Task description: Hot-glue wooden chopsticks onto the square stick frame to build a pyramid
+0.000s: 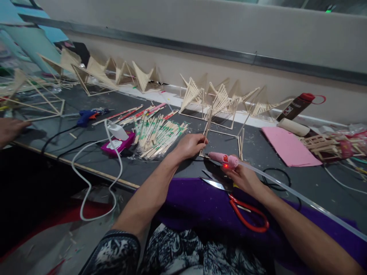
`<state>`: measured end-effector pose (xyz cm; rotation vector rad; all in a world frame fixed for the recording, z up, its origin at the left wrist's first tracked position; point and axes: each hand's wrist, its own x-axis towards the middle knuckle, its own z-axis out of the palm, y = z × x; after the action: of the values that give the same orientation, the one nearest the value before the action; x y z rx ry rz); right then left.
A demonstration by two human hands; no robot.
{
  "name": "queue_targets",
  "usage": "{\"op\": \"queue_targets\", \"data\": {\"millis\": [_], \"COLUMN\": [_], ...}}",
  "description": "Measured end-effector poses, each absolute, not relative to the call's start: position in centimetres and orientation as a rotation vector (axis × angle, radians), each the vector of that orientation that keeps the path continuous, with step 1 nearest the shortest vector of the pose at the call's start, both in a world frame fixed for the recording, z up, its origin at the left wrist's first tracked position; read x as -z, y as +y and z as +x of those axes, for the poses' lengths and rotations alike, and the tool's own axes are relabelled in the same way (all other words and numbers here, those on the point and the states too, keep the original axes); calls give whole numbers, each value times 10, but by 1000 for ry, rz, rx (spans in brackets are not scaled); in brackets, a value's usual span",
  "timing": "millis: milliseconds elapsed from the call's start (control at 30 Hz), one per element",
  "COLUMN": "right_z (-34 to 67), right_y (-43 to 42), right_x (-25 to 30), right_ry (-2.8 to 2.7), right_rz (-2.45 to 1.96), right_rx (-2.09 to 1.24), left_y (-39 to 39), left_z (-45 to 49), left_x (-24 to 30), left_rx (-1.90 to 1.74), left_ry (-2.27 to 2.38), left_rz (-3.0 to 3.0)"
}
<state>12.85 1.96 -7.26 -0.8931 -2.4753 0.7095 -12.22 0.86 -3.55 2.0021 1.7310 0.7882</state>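
My left hand (192, 146) pinches an upright wooden stick (208, 124) at a corner of a small stick frame (223, 133) standing on the dark table. In my right hand (242, 175) is a pink hot glue gun (223, 157) with a red light on. Its nozzle points left at the foot of the stick, close to my left fingers; whether it touches is too small to tell. A long clear glue stick (301, 198) runs out of its back end. Below the gun, red-handled scissors (248, 215) lie with blades apart on a purple cloth (189, 202).
Packs of wooden chopsticks (160, 133) lie left of my left hand, beside a purple power strip (117, 145) with a white cable. Finished-looking stick models (220, 97) line the wall. Pink sheet (291, 147) and bottle (296, 107) are right. Another person's hand (13, 130) is far left, near a blue glue gun (86, 117).
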Motion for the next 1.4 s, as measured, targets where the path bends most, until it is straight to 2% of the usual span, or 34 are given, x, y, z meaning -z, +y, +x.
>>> {"op": "queue_targets", "data": {"millis": [400, 1100, 1400], "right_z": [130, 128, 130], "right_y": [18, 11, 11], "right_x": [68, 61, 61], "right_ry": [-2502, -2459, -2444], "right_rz": [-877, -1003, -928], "right_rx": [-653, -625, -723], "left_y": [12, 13, 15], "left_z": [-123, -126, -130], "left_x": [41, 41, 47], "left_rx": [-686, -707, -713], "left_ry": [1783, 1711, 1656], "left_rz": [2030, 1986, 1966]}}
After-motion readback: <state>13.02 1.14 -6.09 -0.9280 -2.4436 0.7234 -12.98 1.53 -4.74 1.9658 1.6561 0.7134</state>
